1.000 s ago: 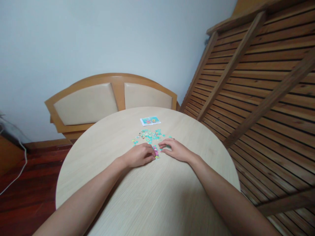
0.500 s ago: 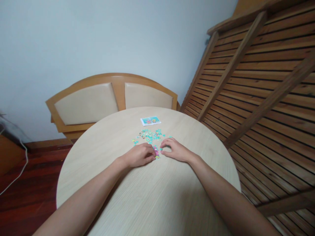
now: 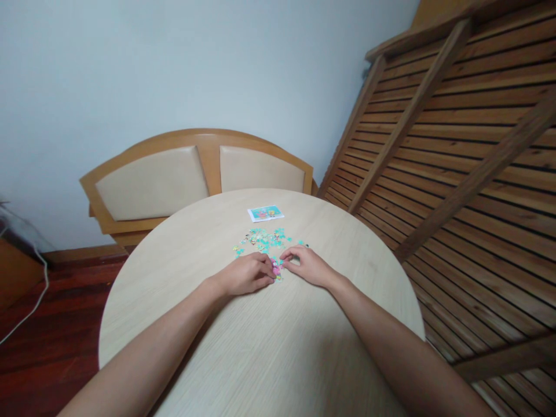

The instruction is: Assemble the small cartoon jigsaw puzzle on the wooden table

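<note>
Small teal puzzle pieces (image 3: 266, 238) lie in a loose pile near the middle of the round table (image 3: 204, 226). Nearer to me is a small joined patch of pink and teal pieces (image 3: 277, 271). My left hand (image 3: 249, 273) rests at the left side of this patch, its fingers curled and touching the edge; they partly cover it. At the right side, the thumb and fingertips of my right hand (image 3: 306, 265) are pinched on a small teal piece (image 3: 281, 262) beside the patch.
A picture sheet (image 3: 266, 214) with cartoon figures on teal lies behind the pile. Beyond the table stands a headboard with cream panels (image 3: 154, 182) against the wall. A slatted wooden frame (image 3: 434, 156) leans at the right. A white cable (image 3: 43, 284) hangs at the left.
My right hand has moved slightly left, up to the patch, and its fingers have closed on the small teal piece. My left hand stays in place.
</note>
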The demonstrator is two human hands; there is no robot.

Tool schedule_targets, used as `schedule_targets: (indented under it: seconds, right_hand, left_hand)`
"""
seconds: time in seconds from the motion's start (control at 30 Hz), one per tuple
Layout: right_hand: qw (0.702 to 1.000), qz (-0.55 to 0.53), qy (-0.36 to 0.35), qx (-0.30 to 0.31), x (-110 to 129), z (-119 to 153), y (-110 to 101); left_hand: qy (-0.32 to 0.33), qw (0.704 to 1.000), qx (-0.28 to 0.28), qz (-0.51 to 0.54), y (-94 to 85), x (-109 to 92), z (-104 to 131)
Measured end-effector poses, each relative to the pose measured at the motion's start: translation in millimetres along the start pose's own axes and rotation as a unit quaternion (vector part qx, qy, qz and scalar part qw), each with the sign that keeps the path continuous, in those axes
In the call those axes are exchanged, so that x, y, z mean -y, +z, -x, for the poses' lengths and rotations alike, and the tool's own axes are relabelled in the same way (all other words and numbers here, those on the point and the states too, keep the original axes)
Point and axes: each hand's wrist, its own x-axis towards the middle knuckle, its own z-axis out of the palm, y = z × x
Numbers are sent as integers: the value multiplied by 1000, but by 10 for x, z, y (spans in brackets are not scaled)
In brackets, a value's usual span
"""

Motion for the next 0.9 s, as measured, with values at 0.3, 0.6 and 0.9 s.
schedule_targets:
  seconds: [0.3, 0.6, 0.9]
  right_hand:
    - [997, 67, -14, -20, -64, -18, 82]
    - [997, 70, -18, -9, -73, -5, 54]
    - [995, 93, -21, 6, -5, 8, 18]
  left_hand:
    - [-5, 1000, -1, 4, 1, 8, 0]
    - [-7, 1000, -4, 6, 6, 10, -2]
    - [-9, 1000, -6, 14, 11, 6, 5]
